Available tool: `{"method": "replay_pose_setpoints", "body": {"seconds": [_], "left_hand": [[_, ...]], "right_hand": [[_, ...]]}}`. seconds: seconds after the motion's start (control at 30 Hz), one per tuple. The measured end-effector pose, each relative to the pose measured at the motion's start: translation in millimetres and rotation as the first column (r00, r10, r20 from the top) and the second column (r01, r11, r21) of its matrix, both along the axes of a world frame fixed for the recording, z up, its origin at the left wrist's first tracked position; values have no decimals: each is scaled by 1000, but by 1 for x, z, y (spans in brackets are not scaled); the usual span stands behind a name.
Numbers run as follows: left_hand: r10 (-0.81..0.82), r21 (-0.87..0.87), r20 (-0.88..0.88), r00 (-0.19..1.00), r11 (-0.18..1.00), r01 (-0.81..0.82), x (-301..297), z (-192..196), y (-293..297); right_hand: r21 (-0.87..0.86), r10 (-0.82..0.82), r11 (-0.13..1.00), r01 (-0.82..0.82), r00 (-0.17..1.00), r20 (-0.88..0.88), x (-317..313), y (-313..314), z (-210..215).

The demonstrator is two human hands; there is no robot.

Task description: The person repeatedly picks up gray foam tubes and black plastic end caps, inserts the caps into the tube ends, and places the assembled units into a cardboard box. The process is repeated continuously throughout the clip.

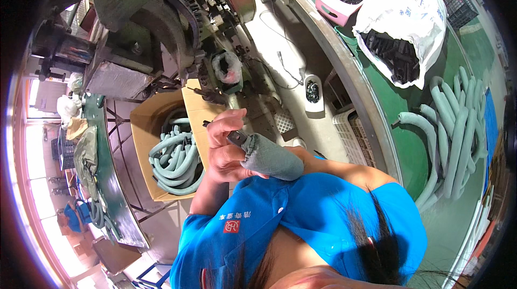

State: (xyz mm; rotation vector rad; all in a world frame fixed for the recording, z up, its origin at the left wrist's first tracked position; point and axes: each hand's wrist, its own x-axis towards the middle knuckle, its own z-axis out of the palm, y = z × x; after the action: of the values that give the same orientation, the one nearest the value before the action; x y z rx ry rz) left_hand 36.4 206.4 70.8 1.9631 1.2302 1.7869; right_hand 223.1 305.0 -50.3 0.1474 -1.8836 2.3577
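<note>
A grey-green foam tube (272, 158) with a dark metal end fitting is clasped in the person's hands (229, 146) close to the chest; which hand grips it, and how tightly, cannot be told. One cardboard box (148, 143) below holds perhaps ten like tubes. One white sack (409, 14) and one pink tub (334, 3) sit on the green table (409, 149).

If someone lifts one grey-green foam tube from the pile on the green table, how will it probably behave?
The tubes lie in bends, so one would likely flex and droop when lifted by an end. The covering looks like soft foam, so it is probably light for its size and not slippery. On the table, its curve should stop it from rolling far.
</note>
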Motion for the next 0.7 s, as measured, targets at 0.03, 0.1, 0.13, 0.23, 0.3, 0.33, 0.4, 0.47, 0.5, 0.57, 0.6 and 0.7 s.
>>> {"method": "replay_pose_setpoints", "body": {"seconds": [0.03,0.1,0.13,0.23,0.3,0.33,0.4,0.47,0.5,0.57,0.6,0.7], "left_hand": [[49,1,-24,998,999,-49,0,1,-2],[154,7,-72,985,988,-154,5,1,-7],[277,48,-171,946,961,-273,7,4,-4],[511,154,-519,685,845,-513,11,35,-2],[471,139,-629,619,851,-506,3,46,-19],[422,135,-668,613,879,-457,-1,56,-15],[347,-75,-576,740,879,-470,1,73,-20],[272,-335,-358,893,855,-395,2,81,-23],[170,-378,-191,967,896,-233,-5,82,-24],[-45,-388,73,996,919,70,-19,83,-28],[-87,-353,236,968,921,168,-18,77,-34],[-39,-279,288,957,953,123,-9,36,-32]], "right_hand": [[-67,1,998,2,999,44,1,-1,7],[-64,34,998,-28,994,106,0,1,17],[7,35,999,-36,991,129,1,7,22],[95,9,995,-27,984,178,3,11,21],[93,41,994,-58,984,174,-3,5,13],[100,-10,995,-7,985,172,-2,4,18],[99,-46,995,32,989,141,-5,0,17],[96,-91,992,82,991,97,-6,-4,14],[26,-64,998,61,990,125,-8,-10,-6],[-30,-79,996,84,988,132,-7,-19,-40],[-18,-107,994,110,988,109,-9,-20,-40],[210,-314,930,302,949,26,-5,-12,12]]}}
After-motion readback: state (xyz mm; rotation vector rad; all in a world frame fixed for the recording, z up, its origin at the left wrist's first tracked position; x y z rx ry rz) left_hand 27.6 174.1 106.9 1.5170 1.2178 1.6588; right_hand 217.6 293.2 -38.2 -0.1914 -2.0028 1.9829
